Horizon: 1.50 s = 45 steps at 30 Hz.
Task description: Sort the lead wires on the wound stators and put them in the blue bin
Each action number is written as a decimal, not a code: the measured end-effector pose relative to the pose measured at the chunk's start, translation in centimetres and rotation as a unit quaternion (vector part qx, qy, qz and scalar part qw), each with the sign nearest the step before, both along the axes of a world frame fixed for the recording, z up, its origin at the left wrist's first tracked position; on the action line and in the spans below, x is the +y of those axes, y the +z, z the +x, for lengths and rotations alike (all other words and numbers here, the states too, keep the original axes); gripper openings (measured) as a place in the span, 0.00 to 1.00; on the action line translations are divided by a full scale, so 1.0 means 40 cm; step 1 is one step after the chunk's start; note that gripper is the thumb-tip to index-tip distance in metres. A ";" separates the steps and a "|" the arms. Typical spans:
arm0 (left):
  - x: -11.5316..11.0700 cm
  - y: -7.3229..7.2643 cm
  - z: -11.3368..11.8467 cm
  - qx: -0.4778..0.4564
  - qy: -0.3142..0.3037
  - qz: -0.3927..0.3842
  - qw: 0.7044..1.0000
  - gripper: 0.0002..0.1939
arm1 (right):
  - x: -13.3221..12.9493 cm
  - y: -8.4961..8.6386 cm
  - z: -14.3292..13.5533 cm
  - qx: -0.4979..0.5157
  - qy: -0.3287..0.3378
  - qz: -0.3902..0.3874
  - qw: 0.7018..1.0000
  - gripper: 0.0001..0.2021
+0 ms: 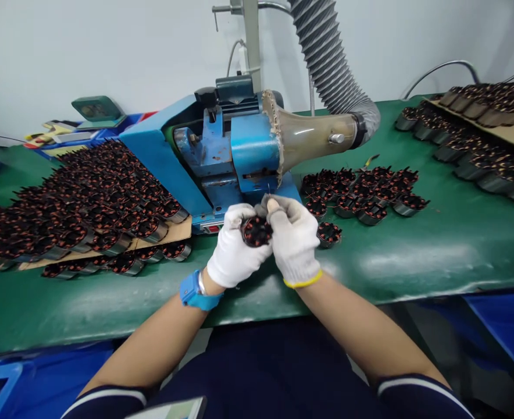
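Note:
In front of the blue machine, my gloved left hand (239, 250) is closed around a motor stator (257, 231), a dark ring with copper windings and black prongs. Its opening faces up towards me. My right hand (295, 235), in a white glove with a yellow cuff edge, is beside it with thumb and forefinger pinched together. A fine wire (269, 189) sticks up from that pinch; whether it joins the stator is hidden by the fingers. One more stator (329, 234) stands on the table just right of my right hand.
The blue machine (252, 142) has a translucent funnel (316, 137) leading to a grey hose (327, 55). Stators (109, 198) are stacked on cardboard at left; another group (370, 192) with yellow-handled pliers (371, 160) stands right. More stators (492, 151) lie far right on the green table (414, 256).

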<state>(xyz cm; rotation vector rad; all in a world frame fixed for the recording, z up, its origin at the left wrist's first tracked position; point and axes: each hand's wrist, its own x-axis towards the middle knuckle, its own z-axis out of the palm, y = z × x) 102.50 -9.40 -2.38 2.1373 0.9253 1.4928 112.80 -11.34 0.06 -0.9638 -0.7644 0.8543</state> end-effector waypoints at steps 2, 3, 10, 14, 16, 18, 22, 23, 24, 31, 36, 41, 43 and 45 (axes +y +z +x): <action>-0.026 0.009 0.000 -0.036 -0.041 -0.067 0.996 0.26 | -0.056 -0.011 0.021 -0.040 0.003 -0.003 0.999 0.08; -0.037 0.018 0.000 -0.051 -0.050 -0.127 0.989 0.26 | -0.079 -0.017 0.035 -0.057 0.010 0.003 0.998 0.09; -0.054 0.072 -0.026 -0.158 -0.273 -0.461 0.830 0.33 | -0.155 -0.040 0.129 -0.391 0.045 0.113 0.912 0.32; -0.051 0.069 -0.041 -0.147 -0.285 -0.466 0.824 0.34 | -0.153 -0.033 0.136 -0.532 -0.015 0.128 0.837 0.26; -0.049 0.064 -0.042 -0.123 -0.279 -0.450 0.840 0.34 | -0.153 -0.030 0.130 -0.512 -0.007 0.098 0.854 0.22; -0.046 0.058 -0.039 -0.100 -0.272 -0.425 0.857 0.34 | -0.156 -0.029 0.125 -0.475 0.009 0.066 0.877 0.19; -0.044 0.041 -0.031 -0.014 -0.201 -0.337 0.920 0.29 | -0.159 -0.032 0.142 -0.310 0.083 0.022 0.947 0.11; -0.045 0.037 -0.030 0.006 -0.175 -0.299 0.938 0.28 | -0.157 -0.035 0.154 -0.242 0.102 0.000 0.965 0.09; -0.046 0.033 -0.029 0.020 -0.151 -0.256 0.955 0.28 | -0.153 -0.037 0.168 -0.174 0.104 -0.025 0.979 0.07; -0.062 0.026 -0.021 0.085 -0.019 0.017 0.996 0.32 | -0.121 -0.065 0.159 0.040 0.025 -0.085 0.995 0.14; -0.065 0.023 -0.016 0.135 -0.031 0.036 0.990 0.35 | -0.085 -0.050 0.096 0.031 0.105 -0.051 0.993 0.12; -0.052 0.009 -0.010 0.082 0.023 0.068 0.994 0.32 | -0.024 -0.021 0.166 0.158 -0.046 0.031 0.986 0.05; -0.046 0.005 -0.009 0.069 0.051 0.073 0.994 0.30 | -0.019 -0.016 0.157 0.147 -0.044 0.023 0.988 0.06; -0.038 0.000 -0.008 0.065 0.055 0.074 0.994 0.28 | -0.023 -0.012 0.113 0.079 0.018 -0.024 0.996 0.10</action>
